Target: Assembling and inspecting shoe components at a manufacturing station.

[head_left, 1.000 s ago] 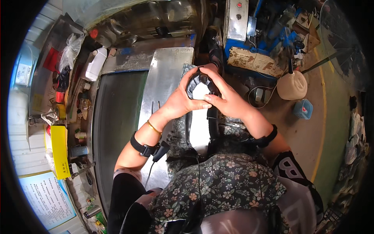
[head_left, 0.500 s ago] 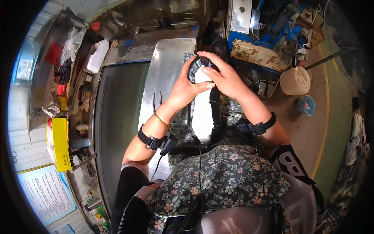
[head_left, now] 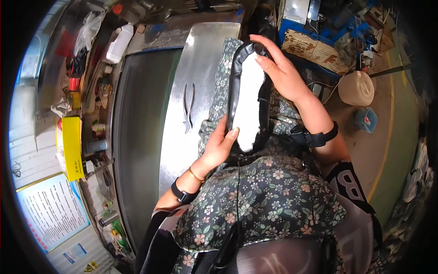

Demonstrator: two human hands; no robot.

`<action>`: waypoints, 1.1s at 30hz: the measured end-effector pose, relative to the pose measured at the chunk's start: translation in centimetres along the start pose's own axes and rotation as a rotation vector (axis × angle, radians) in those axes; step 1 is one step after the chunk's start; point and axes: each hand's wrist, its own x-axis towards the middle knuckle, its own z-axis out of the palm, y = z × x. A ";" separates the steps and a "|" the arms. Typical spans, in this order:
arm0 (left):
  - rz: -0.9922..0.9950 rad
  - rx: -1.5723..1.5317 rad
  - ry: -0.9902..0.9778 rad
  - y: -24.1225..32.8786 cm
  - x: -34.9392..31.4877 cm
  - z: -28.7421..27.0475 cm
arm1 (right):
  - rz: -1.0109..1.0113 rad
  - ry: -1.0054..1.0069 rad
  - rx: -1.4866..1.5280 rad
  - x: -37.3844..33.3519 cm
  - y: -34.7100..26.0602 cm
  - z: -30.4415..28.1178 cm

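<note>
A black shoe upper [head_left: 237,73] lies over my lap, its white insole side [head_left: 247,98] facing up and its gathered black edge folded around the rim. My right hand [head_left: 284,75] grips its far, rounded end, with the thumb on the rim and the fingers around the outside. At the near left side my left hand [head_left: 220,145] holds the shoe upper, thumb on the edge of the white face. The fingers underneath are hidden. Dark-handled pliers [head_left: 189,109] rest on the metal bench top, left of the shoe upper.
The shiny metal bench top [head_left: 175,150] stands beside a dark belt surface [head_left: 141,137] on my left. Farther left a shelf holds a yellow box [head_left: 72,148] and a white bottle [head_left: 120,43]. On the right floor stand a cream jug [head_left: 356,89] and a blue basket [head_left: 366,120].
My left hand has slid from the far end of the shoe upper down to its near left side. My right hand stays at the far end. The pliers show fully now.
</note>
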 end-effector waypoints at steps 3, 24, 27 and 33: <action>0.056 0.065 0.045 -0.4 0.4 0.3 | 0.075 -0.020 0.091 0.5 -1.6 -0.8; 0.076 1.039 0.538 -11.5 4.9 -8.0 | 0.707 0.233 0.798 -13.2 3.6 -10.9; 0.079 1.020 0.573 -11.5 2.8 -9.0 | 0.701 0.195 0.807 0.8 -0.6 -4.2; 0.183 0.887 0.646 -13.9 2.0 -9.3 | 0.656 -0.012 0.865 24.0 11.6 5.0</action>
